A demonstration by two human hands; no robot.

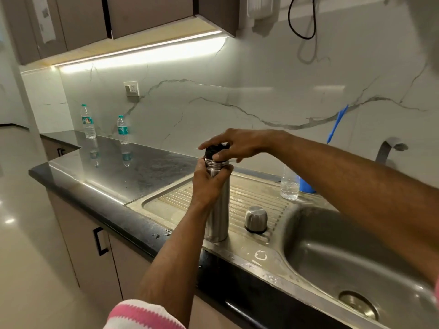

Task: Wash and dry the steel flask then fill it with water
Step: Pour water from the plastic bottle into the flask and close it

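The steel flask (pixel 219 214) stands upright on the ribbed drainboard (pixel 251 193) left of the sink. My left hand (pixel 206 184) grips the flask's upper body. At the flask's mouth sits its black stopper (pixel 215 150), and my right hand (pixel 234 144) pinches it from above. The flask's steel cup lid (pixel 255 219) rests upside down on the drainboard just right of the flask.
The sink bowl (pixel 332 252) with its drain lies to the right, the tap (pixel 389 150) behind it. A clear water bottle (pixel 289 184) and a blue object (pixel 306 185) stand at the drainboard's back. Two water bottles (pixel 88 123) (pixel 123 131) stand on the dark counter at left.
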